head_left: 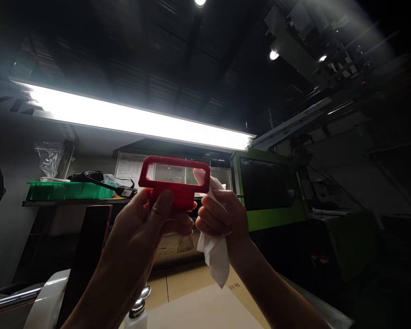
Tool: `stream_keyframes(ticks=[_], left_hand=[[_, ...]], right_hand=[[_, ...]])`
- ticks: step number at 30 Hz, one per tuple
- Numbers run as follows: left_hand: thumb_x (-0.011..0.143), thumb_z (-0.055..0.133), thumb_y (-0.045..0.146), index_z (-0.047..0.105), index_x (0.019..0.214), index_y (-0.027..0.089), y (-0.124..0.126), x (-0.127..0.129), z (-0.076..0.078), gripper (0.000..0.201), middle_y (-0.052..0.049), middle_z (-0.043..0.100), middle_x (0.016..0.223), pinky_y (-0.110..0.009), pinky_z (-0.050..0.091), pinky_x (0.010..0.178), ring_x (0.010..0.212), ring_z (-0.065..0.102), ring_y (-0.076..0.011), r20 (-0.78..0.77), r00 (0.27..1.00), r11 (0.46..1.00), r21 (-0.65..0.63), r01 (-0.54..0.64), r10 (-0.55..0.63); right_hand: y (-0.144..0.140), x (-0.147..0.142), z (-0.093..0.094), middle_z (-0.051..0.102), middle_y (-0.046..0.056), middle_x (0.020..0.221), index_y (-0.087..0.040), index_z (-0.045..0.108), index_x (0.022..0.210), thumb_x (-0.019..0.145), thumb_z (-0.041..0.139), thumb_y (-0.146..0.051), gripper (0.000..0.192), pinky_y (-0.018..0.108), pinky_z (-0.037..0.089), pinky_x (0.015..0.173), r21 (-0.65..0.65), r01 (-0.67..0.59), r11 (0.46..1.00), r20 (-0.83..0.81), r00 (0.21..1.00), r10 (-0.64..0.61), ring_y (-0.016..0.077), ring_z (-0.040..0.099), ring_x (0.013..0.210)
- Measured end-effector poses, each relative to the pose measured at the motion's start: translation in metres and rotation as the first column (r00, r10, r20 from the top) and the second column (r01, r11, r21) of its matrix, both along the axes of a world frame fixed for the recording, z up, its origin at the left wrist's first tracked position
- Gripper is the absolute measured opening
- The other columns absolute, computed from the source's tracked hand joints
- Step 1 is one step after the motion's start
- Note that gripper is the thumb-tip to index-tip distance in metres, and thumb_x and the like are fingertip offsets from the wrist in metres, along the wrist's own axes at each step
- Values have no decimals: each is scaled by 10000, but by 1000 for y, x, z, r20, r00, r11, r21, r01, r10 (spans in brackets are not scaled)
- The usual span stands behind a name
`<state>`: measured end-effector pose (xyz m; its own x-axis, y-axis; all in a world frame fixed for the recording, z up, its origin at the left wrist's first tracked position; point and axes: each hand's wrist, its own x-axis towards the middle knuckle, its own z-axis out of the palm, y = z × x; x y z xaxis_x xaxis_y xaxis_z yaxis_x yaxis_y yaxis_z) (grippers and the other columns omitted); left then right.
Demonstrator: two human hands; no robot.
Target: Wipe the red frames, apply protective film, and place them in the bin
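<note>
A red plastic frame-shaped part (173, 194), with a wide rectangular opening above a solid block, is held up under the bright lamp. My left hand (141, 226) grips its lower block between thumb and fingers. My right hand (226, 217) is closed around a white cloth (217, 262), which hangs down below the fist. One right fingertip, covered by the cloth, shows behind the right end of the part's opening. Whether the cloth touches the red surface is hard to tell.
A long tube lamp (140, 119) hangs above. Behind stands a shelf with a green tray (68, 191) and black straps. A green machine (270, 187) is at right. Below are a cardboard box (178, 288) and a white pump bottle (138, 315).
</note>
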<state>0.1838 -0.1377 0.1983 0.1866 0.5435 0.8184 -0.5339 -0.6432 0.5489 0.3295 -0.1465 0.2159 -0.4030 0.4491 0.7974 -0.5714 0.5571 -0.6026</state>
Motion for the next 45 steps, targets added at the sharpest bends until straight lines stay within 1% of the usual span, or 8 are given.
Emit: stream_keyframes(ticks=[17,21,24,27,30,36,40,45], left_hand=[[710,718,407,616,815,193,0,-1,0,259,24,661,604,-158,496,520,510,583,-87,26,999,999,-43,-30,31],[742,688,375,629,788,182,-3,1,-1,207,22,678,591,-154,507,498,489,604,-95,62,995,997,-23,-72,73],[764,660,339,635,796,170,-7,2,0,174,12,702,636,-144,505,487,479,611,-89,85,989,992,-24,-124,125],[763,657,334,633,801,170,-9,2,0,170,20,702,642,-143,515,502,490,617,-89,66,986,989,-27,-148,150],[759,661,333,635,783,184,-7,3,-1,154,45,684,600,-128,516,518,497,618,-82,63,986,988,-31,-153,155],[720,692,437,630,801,199,7,2,-3,258,35,673,577,-157,529,502,497,621,-106,37,988,988,18,-153,152],[703,715,418,618,773,217,11,-1,-3,234,62,668,598,-152,530,510,508,615,-94,59,988,990,5,-141,140],[706,702,450,628,812,196,7,-2,-2,285,25,706,641,-156,535,510,510,635,-106,41,988,989,-14,-148,149]], right_hand=[[4,-2,3,220,-128,317,-181,556,719,746,417,-221,147,172,105,279,23,34,999,-48,998,-33,41,90,261],[3,0,-5,237,-125,350,-186,570,725,757,443,-220,136,178,123,304,43,279,959,-231,937,-262,37,108,295],[-5,4,-13,267,-115,395,-197,634,948,824,450,-230,224,199,184,352,165,705,689,-306,701,-644,56,183,348],[-17,5,-17,376,-78,473,-210,657,1027,829,455,-153,289,226,262,406,491,866,96,-414,328,-849,67,274,406],[-25,3,-13,456,-54,540,-192,669,1021,797,451,-85,330,232,312,460,647,655,-390,-587,102,-803,66,333,453],[-24,4,0,401,-51,501,-179,683,769,865,447,-203,256,233,242,432,536,372,-758,-780,-124,-613,70,293,452],[-24,12,-5,364,-43,480,-174,590,539,826,478,-198,309,241,223,412,655,351,-668,-726,51,-685,75,241,445],[-18,15,-13,376,-71,464,-198,675,955,825,422,-173,285,216,284,389,533,846,19,-424,286,-859,69,279,395]])
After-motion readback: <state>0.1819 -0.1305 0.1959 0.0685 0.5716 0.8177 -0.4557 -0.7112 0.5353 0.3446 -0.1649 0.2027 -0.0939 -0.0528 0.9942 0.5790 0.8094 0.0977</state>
